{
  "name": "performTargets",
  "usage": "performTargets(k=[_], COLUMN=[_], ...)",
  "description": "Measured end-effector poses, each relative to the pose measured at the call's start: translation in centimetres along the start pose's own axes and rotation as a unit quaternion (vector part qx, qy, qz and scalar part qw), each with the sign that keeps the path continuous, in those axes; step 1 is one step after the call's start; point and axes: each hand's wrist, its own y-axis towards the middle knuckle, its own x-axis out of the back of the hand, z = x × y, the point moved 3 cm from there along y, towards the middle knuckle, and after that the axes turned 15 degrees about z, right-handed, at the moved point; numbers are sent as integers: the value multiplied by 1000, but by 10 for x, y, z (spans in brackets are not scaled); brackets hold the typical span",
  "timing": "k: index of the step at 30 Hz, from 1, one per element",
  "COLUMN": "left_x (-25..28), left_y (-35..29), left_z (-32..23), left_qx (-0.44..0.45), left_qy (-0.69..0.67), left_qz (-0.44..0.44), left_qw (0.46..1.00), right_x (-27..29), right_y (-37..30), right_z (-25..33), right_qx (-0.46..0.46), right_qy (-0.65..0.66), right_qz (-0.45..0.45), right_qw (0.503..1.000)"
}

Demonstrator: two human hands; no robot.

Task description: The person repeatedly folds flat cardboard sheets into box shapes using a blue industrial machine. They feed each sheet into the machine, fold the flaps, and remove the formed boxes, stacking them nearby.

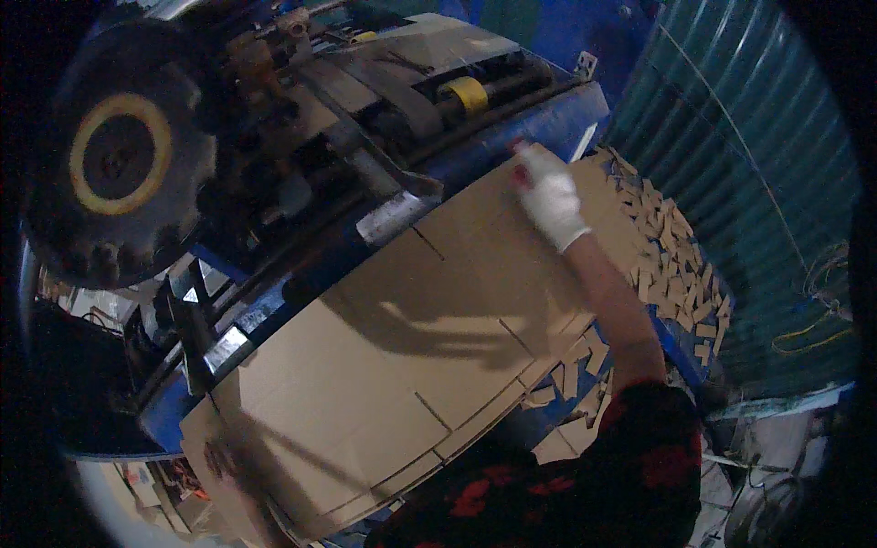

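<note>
Right hand point(552, 196), in a white glove with red at the fingertips, lies at the far right corner of a large brown cardboard sheet point(365, 352). Fingers bent toward the machine; cannot tell whether they grasp the edge or only press on it. Left hand point(219, 459), dim, against the sheet's left end; cannot tell its grip.

Sheet lies slantwise in front of the machine, far long edge along a blue beam point(502, 139). At least 3 short dark slits in it; shadows across the middle. 2 bright metal plates, 1 near the middle point(395, 217) and 1 farther left point(228, 351), sit along that far edge.

Beyond: big dark wheel point(187, 205) with notched rim and yellow ring; yellow collar point(464, 94) on a shaft. Right of the sheet, a heap of small cardboard scraps point(671, 260), then a green corrugated wall point(758, 183). Dark sleeve point(639, 438) with red patches at the lower edge.
</note>
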Motion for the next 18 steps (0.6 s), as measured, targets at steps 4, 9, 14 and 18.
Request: performTargets(k=[4,9,14,18], left_x=[-49,-110,-116,-110], left_y=[-98,-140,-132,-123], left_z=[59,103,103,102], left_qx=[63,215,235,235], left_qy=[171,-120,-149,-149], left_qz=[35,170,191,199], left_qw=[983,954,941,940], right_x=[17,32,52,62], right_y=[-15,-65,-155,-195], right_z=[-139,-214,-203,-189], right_qx=[-276,-336,-297,-338], right_qy=[-92,74,342,436], right_qz=[-21,67,217,191], right_qw=[957,936,865,812])
